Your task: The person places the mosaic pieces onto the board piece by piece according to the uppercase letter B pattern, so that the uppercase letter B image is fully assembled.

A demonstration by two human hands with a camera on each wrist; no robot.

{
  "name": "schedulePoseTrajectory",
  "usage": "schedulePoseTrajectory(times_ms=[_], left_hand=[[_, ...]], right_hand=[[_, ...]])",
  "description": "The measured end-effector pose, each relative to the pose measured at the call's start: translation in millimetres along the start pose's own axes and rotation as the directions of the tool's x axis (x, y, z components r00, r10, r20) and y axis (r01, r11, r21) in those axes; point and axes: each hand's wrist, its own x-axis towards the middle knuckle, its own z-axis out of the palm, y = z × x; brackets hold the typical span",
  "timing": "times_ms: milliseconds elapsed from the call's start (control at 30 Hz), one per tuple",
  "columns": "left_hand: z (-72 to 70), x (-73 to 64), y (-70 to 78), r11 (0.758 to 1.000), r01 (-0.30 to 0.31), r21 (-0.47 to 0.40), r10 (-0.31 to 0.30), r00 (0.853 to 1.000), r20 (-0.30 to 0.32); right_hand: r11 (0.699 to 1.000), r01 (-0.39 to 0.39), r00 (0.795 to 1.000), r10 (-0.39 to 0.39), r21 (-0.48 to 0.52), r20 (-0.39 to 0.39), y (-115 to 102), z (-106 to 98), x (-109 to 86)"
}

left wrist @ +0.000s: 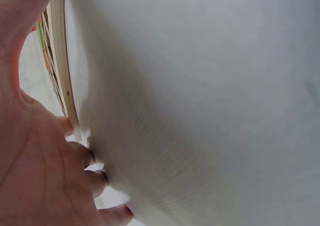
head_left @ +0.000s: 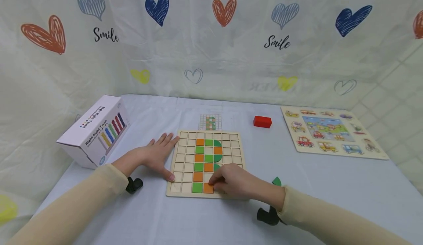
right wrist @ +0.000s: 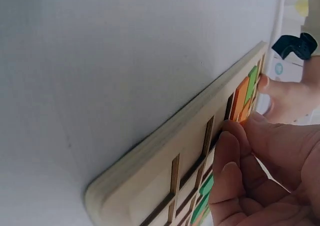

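Observation:
A wooden grid board (head_left: 177, 164) lies on the table with orange and green tiles in its middle columns. My left hand (head_left: 158, 155) is spread, its thumb and fingertips at the board's left edge. Over the lower right of the board, my right hand (head_left: 234, 180) has curled fingers, the tips right beside an orange tile (head_left: 208, 188) in the bottom row. I cannot tell whether a piece is between those fingertips. Next to it sits a light green tile (head_left: 197, 188). Darker green rounded pieces (head_left: 217, 158) fill cells further up, one partly covered by the right hand.
A small pattern card (head_left: 210, 122) lies behind the board, with a red block (head_left: 262, 121) to its right. A vehicle picture puzzle (head_left: 330, 131) lies at the far right, a white box (head_left: 92, 131) at the left. A green piece (head_left: 277, 181) shows beside the right forearm.

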Motion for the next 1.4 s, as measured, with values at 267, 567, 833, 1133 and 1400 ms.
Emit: schedulePoseTrajectory(times_ms=[267,567,833,1133,1400], left_hand=[[0.3,0.0,0.0,1.000,0.000,-0.009,0.000,1.000,0.000],[-0.6,-0.4,0.6,1.000,0.002,-0.015,-0.002,1.000,-0.001],[0.5,-1.0,0.5,1.000,0.003,-0.009,-0.003,1.000,0.000],[-2.7,-5.5,3.4,1.000,-0.022,-0.007,0.022,1.000,0.003],[-3.8,-6.3,4.7,1.000,-0.023,-0.009,0.023,1.000,0.003]], right_hand=[[0.998,-0.020,0.998,0.023,0.053,-0.051,13.8,-20.4,-15.8],[0.994,-0.110,0.983,0.111,0.014,-0.147,53.0,-44.3,-48.5],[0.980,-0.200,0.967,0.197,-0.001,-0.162,86.5,-51.8,-80.1],[0.989,-0.149,0.988,0.149,0.012,-0.033,93.3,-40.8,-97.9],[0.971,-0.225,0.974,0.224,-0.079,-0.020,87.2,-29.4,-100.9]])
